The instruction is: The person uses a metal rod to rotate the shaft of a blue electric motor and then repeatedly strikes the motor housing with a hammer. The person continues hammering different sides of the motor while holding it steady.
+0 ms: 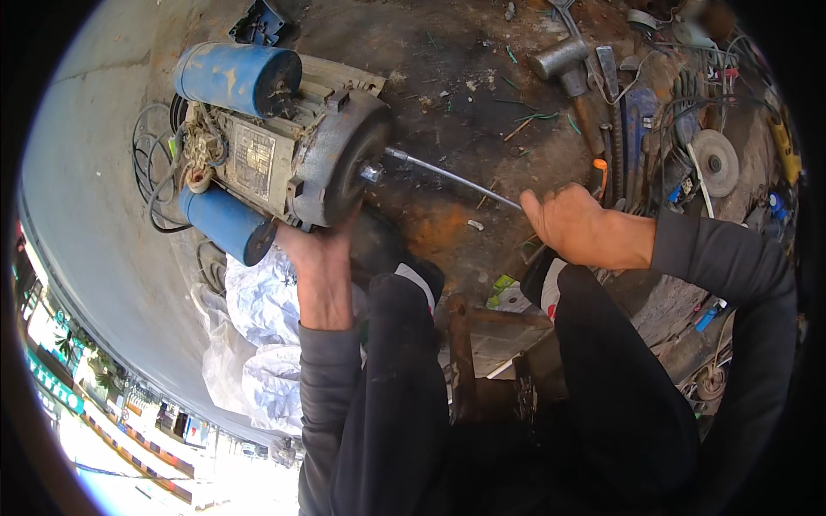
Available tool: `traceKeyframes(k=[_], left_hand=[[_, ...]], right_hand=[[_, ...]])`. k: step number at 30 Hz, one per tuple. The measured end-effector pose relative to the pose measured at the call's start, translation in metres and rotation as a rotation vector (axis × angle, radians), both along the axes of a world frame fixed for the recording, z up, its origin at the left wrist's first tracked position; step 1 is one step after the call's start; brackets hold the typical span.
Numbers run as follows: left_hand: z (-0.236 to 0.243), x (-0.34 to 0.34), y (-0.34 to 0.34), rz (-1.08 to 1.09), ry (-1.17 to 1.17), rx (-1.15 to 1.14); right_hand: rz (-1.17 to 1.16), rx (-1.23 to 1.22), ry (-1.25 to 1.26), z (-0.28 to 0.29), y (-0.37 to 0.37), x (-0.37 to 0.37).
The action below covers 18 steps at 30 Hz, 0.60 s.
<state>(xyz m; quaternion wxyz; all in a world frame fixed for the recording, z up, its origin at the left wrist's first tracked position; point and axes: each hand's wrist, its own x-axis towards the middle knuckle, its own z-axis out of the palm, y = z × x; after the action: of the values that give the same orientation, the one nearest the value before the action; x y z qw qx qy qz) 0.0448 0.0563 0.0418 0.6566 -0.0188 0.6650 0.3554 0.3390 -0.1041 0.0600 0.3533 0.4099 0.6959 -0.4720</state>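
Note:
An electric motor [267, 163] lies on its side at the upper left, with a ribbed grey body and a round dark end cover. Two blue cylinders [237, 79] are mounted on it, and a short shiny shaft end [372, 174] sticks out of the cover. My left hand [317, 254] grips the motor's near edge by the end cover; its fingertips are hidden behind it. In my closed right hand [566, 225] is a long, thin socket wrench [456, 181]. Its wider tip is close to the end cover, slightly beyond the shaft end and apart from it.
Farther right lie a hammer [559, 60], a grey grinding disc [715, 163], an orange-handled tool [600, 176] and tangled cables. Black cable loops [151, 163] lie left of the motor. Crumpled silvery plastic [262, 301] is beside my left forearm. Small scraps litter the dark, stained floor [413, 86].

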Motion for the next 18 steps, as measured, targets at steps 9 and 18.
traceKeyframes(k=[9,18], left_hand=[[-0.002,-0.005,0.000,-0.021,0.078,-0.021],[-0.001,-0.006,0.000,-0.048,0.033,0.004]], right_hand=[[-0.737,-0.564,0.352,-0.034,0.046,-0.012],[-0.634,-0.219,0.283,-0.032,0.049,-0.002]])
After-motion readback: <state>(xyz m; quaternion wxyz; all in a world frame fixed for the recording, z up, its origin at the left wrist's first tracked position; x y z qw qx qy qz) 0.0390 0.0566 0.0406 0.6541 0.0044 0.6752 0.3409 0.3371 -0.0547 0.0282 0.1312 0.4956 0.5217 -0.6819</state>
